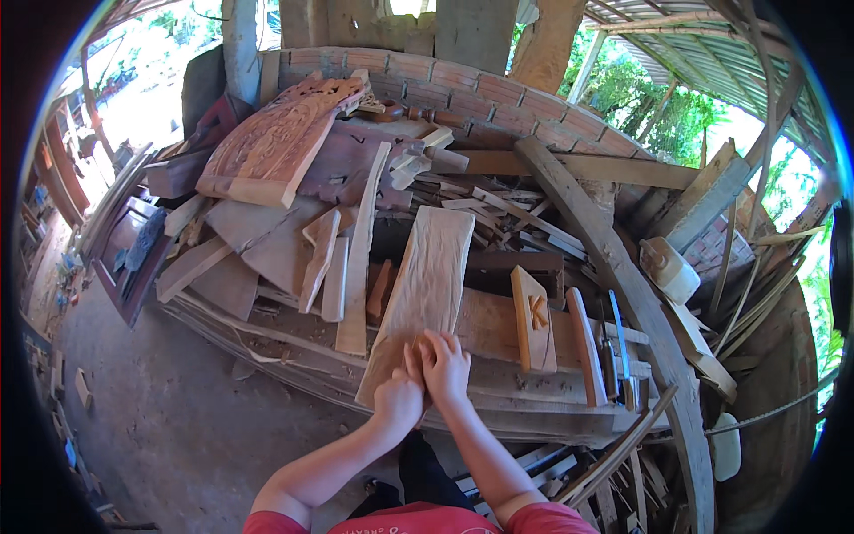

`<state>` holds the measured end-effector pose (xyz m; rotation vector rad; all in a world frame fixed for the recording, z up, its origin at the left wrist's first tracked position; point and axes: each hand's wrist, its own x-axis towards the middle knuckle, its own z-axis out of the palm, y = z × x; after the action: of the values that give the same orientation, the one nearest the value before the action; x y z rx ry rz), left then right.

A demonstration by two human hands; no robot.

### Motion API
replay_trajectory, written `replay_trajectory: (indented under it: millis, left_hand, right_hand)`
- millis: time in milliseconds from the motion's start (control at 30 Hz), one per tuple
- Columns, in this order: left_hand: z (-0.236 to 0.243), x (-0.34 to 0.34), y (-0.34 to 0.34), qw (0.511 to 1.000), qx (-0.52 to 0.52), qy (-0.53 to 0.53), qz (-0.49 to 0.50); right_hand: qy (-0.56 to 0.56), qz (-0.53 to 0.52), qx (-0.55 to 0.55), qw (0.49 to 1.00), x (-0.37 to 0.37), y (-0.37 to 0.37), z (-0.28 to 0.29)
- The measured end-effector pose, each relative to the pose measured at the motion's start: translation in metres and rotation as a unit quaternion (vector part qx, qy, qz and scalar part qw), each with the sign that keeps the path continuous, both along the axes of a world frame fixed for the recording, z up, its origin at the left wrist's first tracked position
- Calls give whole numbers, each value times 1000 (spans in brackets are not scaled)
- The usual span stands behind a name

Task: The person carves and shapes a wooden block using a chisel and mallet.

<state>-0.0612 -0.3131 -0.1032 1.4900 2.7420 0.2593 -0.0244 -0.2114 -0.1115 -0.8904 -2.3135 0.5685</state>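
Note:
A long, pale wooden board (pixel 428 267) lies slanted across the workbench, its far end propped up toward the wood pile. Over its near end both of my hands are together. My left hand (pixel 398 396) is closed, its fingertips beside the other hand's. My right hand (pixel 445 367) has its fingers curled down toward the board's surface. Whatever the fingers grip is too small and covered to make out. Just right of the hands, a flat wooden piece with a small light block (pixel 534 322) on it leans on the bench.
Left of the board lean narrow wood strips (pixel 363 254). A carved reddish panel (pixel 274 138) rests behind them. Along the bench's right side are a curved-edged slat (pixel 587 347) and a long blue tool (pixel 620 334). A thick beam (pixel 614 254) slants past a plastic jug (pixel 672 269).

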Motion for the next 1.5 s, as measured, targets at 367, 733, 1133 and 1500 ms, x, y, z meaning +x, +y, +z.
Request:
replay_trajectory:
  millis: [367, 733, 1133, 1500]
  left_hand:
    - [-4, 40, -75, 999, -7, -8, -45]
    - [17, -44, 75, 997, 15, 51, -56]
    - [21, -188, 281, 997, 51, 58, -31]
    - [24, -119, 156, 998, 36, 23, -40]
  right_hand:
    - [13, 0, -4, 1000, 52, -74, -4]
    - [62, -20, -26, 998, -34, 75, 4]
    - [13, -75, 17, 997, -178, 277, 16]
    - [1, -35, 4, 999, -107, 163, 5]
